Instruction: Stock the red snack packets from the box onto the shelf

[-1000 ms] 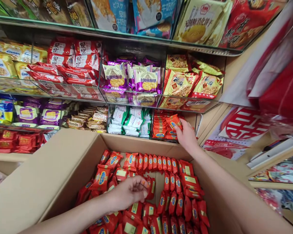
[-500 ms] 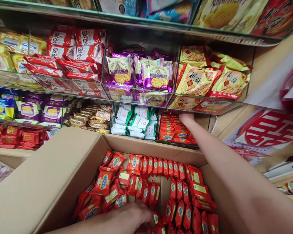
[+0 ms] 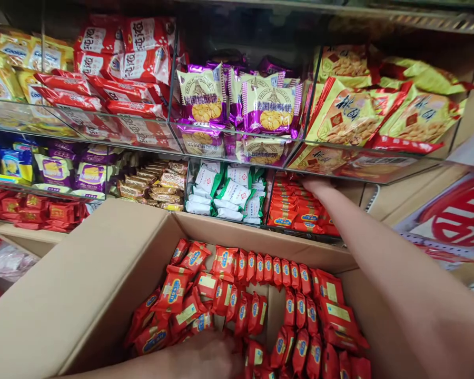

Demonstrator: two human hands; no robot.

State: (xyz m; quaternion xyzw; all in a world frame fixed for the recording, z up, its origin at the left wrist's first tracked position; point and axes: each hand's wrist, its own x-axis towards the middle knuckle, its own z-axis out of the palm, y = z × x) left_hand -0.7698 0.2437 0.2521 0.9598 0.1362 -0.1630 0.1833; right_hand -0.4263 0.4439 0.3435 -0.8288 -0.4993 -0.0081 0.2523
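Note:
Rows of small red packets (image 3: 268, 269) with blue labels fill much of a cardboard box (image 3: 134, 252). My left hand (image 3: 211, 355) is down among the packets at the front of the box; its fingers are blurred and mostly hidden. My right arm reaches over the box's right side to a lower shelf compartment. There my right hand (image 3: 315, 183) rests over stacked red packets (image 3: 288, 205), partly under the shelf above, its fingers out of sight.
Beside the red stack stand white-and-green packets (image 3: 237, 192), then brown-gold ones (image 3: 169, 181). Above, a clear-fronted shelf (image 3: 142, 134) holds purple, red and yellow packets. A red-and-white sign (image 3: 458, 216) is at the right.
The view has shifted closer to the shelves, so the upper shelf sits larger. My left hand has sunk slightly lower among the packets; my right hand remains in the compartment.

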